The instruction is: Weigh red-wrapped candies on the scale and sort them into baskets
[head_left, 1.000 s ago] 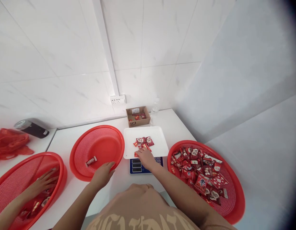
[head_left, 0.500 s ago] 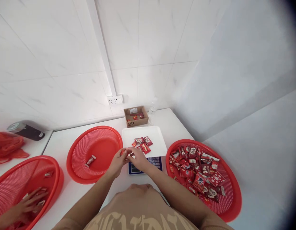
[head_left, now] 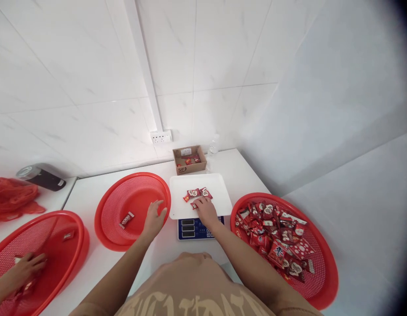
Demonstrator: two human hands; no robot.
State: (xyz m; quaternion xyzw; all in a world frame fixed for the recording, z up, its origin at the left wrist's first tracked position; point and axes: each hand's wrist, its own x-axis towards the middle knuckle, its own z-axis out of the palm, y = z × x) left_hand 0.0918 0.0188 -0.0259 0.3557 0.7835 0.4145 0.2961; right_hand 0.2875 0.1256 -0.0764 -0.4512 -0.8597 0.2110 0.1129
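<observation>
My left hand (head_left: 154, 220) is over the right rim of the middle red basket (head_left: 101, 197), fingers apart and nothing visible in them. One small wrapped sweet (head_left: 127, 219) lies in that basket. My right hand (head_left: 206, 211) reaches down onto the white scale tray (head_left: 219, 188), its fingers closed on a small red wrapped sweet (head_left: 193, 205) that they partly cover. Just beyond the fingertips, several dark red sweets (head_left: 194, 193) lie on the tray. Below the tray's front edge shows the scale's blue panel (head_left: 194, 230).
On the right, a red basket (head_left: 333, 276) holds many red packets. A cardboard box (head_left: 190, 166) and a clear bottle (head_left: 213, 144) stand behind the tray. At left, another person's hand (head_left: 27, 270) is inside a third red basket (head_left: 79, 228); a black cylinder (head_left: 42, 177) lies beyond.
My hands were together in front of the tray and have parted. The left moved left and opened; the right went forward onto the sweets. The other person's hand shifted left.
</observation>
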